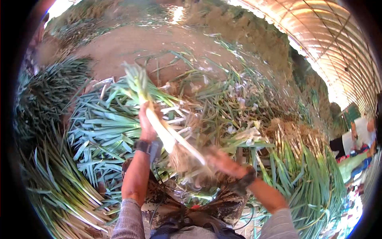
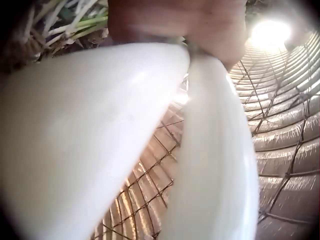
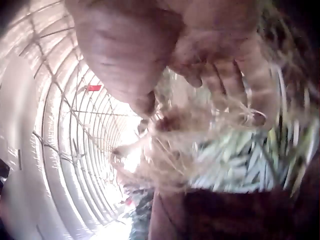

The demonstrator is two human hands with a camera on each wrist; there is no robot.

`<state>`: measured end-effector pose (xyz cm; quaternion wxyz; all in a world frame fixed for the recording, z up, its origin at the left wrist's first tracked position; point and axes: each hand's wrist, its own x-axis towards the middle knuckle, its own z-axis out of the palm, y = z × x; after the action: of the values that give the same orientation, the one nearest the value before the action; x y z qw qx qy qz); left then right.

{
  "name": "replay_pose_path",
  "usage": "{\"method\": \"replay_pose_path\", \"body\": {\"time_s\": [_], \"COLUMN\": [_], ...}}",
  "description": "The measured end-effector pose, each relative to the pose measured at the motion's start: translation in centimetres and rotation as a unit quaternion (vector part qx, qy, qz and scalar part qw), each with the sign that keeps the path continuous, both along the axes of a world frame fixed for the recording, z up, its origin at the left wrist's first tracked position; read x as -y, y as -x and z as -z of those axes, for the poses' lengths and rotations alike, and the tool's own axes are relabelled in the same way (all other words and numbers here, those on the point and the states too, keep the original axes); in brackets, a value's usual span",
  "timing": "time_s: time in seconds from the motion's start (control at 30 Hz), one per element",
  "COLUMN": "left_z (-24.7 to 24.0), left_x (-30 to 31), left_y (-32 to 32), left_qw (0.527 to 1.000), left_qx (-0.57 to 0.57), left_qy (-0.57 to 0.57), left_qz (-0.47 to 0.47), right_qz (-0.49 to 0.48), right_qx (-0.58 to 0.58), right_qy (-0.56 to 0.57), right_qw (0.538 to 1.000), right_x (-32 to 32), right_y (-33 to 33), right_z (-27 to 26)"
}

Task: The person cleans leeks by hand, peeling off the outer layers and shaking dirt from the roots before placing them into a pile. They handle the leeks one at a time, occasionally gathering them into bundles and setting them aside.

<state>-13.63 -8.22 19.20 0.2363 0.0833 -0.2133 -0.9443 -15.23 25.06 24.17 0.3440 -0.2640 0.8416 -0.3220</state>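
Note:
In the head view my left hand (image 1: 148,121) grips a small bunch of leeks (image 1: 161,129), green tops up and away, white stems slanting down to the right. The left wrist view shows two white stems (image 2: 215,145) close up below the gripping hand (image 2: 180,25). My right hand (image 1: 223,161), blurred, is beside the root end of the bunch. The right wrist view has that hand (image 3: 170,50) with its fingers spread and loosely bent near the stringy roots (image 3: 170,160); whether they touch them is unclear.
A pile of leeks (image 1: 103,123) lies at the left, with more leeks (image 1: 71,179) nearer the lower left. Bundled leeks (image 1: 306,171) with roots up stand at the right. Loose leaves (image 1: 238,91) litter the ground ahead. Another person's arm (image 1: 353,130) shows at the far right.

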Motion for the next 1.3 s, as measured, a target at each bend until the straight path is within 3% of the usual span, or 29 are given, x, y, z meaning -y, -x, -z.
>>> {"method": "replay_pose_path", "body": {"time_s": [0.03,0.07,0.13,0.17,0.23,0.27,0.33,0.4,0.47,0.5,0.53,0.6,0.63,0.67,0.7,0.73,0.77,0.8,0.83,0.9,0.93,1.0,1.03,1.07,1.13,1.17,1.2,1.27,1.3], "left_z": [-0.1,-0.2,0.1,1.3,3.6,4.6,10.0,15.1,10.3,12.0,14.4,15.2,13.9,13.5,13.4,11.1,12.7,14.4,13.3,8.1,5.8,2.7,8.6,8.6,8.2,8.5,9.1,10.8,12.5], "left_x": [-1.0,-2.0,-2.6,-2.7,-5.0,-7.0,-9.2,-10.6,-12.1,-13.2,-14.3,-15.0,-15.3,-15.5,-14.7,-14.9,-14.9,-15.0,-14.8,-14.6,-15.0,-15.9,-17.8,-18.7,-19.3,-19.1,-19.0,-18.5,-18.7], "left_y": [-0.6,-1.2,-2.6,-3.7,-5.7,-6.7,-7.4,-7.6,-10.2,-10.3,-10.4,-11.0,-11.5,-11.7,-12.2,-12.7,-12.3,-11.9,-12.1,-13.2,-13.9,-14.9,-14.3,-14.6,-15.6,-15.7,-15.8,-16.2,-16.5], "left_qw": [0.999,0.998,0.998,0.996,0.988,0.982,0.963,0.934,0.893,0.889,0.883,0.887,0.918,0.944,0.948,0.973,0.961,0.945,0.944,0.871,0.871,0.815,0.792,0.793,0.749,0.749,0.813,0.905,0.902], "left_qx": [0.001,0.005,0.036,0.064,0.129,0.172,0.263,0.342,0.354,0.348,0.341,0.351,0.318,0.283,0.284,0.209,0.254,0.298,0.300,0.340,0.339,0.373,0.402,0.401,0.351,0.356,0.343,0.302,0.332], "left_qy": [-0.033,-0.067,-0.041,-0.055,-0.060,-0.051,0.011,0.083,0.253,0.277,0.303,0.276,0.205,0.133,0.053,-0.005,0.040,0.085,0.086,0.336,0.336,0.432,0.455,0.454,0.559,0.555,0.471,0.287,0.256], "left_qz": [0.000,-0.003,0.010,0.031,0.057,0.061,0.052,0.068,0.113,0.111,0.110,0.119,0.115,0.109,0.132,0.098,0.101,0.105,0.104,0.116,0.116,0.103,0.066,0.064,-0.057,-0.061,-0.012,0.084,0.105], "right_qz": [-0.020,-0.034,0.027,0.010,-0.012,-0.021,-0.052,-0.065,0.044,0.074,0.067,-0.035,0.028,0.026,-0.061,-0.150,-0.203,-0.205,-0.121,0.001,0.002,-0.019,-0.052,-0.090,-0.087,-0.007,0.072,0.124,0.095], "right_qx": [0.127,0.130,0.154,0.163,-0.092,-0.088,-0.226,-0.204,-0.026,0.105,0.108,0.097,0.239,0.237,0.229,0.219,0.213,0.216,0.191,0.131,0.130,0.113,0.127,0.140,0.206,0.281,0.353,0.514,0.525], "right_qy": [0.099,0.197,0.146,0.141,0.186,0.190,0.154,0.115,0.120,0.166,0.164,0.208,0.081,0.078,0.108,0.138,0.004,0.004,0.017,-0.002,-0.003,-0.005,0.036,0.078,0.042,0.110,0.172,0.181,0.160], "right_qw": [0.987,0.971,0.977,0.976,0.978,0.978,0.960,0.970,0.991,0.978,0.978,0.973,0.967,0.968,0.966,0.954,0.956,0.955,0.974,0.991,0.991,0.993,0.990,0.983,0.974,0.953,0.917,0.829,0.830], "right_x": [1.9,3.3,4.7,5.4,7.0,7.5,8.6,9.2,8.8,8.5,8.0,6.2,6.2,5.6,4.6,4.2,4.5,4.6,4.7,6.6,8.2,10.7,11.4,12.1,11.9,10.7,10.1,10.1,9.8], "right_y": [-1.7,-2.8,-4.2,-4.5,-4.3,-3.9,-3.3,-3.5,-4.0,-4.7,-4.6,-4.3,-4.6,-4.5,-4.6,-4.4,-2.9,-1.9,-1.0,-0.1,-0.5,-2.9,-3.5,-3.1,-1.9,-1.6,-1.2,-2.9,-2.7], "right_z": [0.0,2.2,1.8,2.4,4.1,5.4,9.3,11.7,13.1,12.3,12.9,14.8,12.3,12.7,13.5,13.9,13.0,12.5,12.2,10.0,8.6,7.5,9.7,12.4,16.1,18.8,20.1,13.8,15.4]}}
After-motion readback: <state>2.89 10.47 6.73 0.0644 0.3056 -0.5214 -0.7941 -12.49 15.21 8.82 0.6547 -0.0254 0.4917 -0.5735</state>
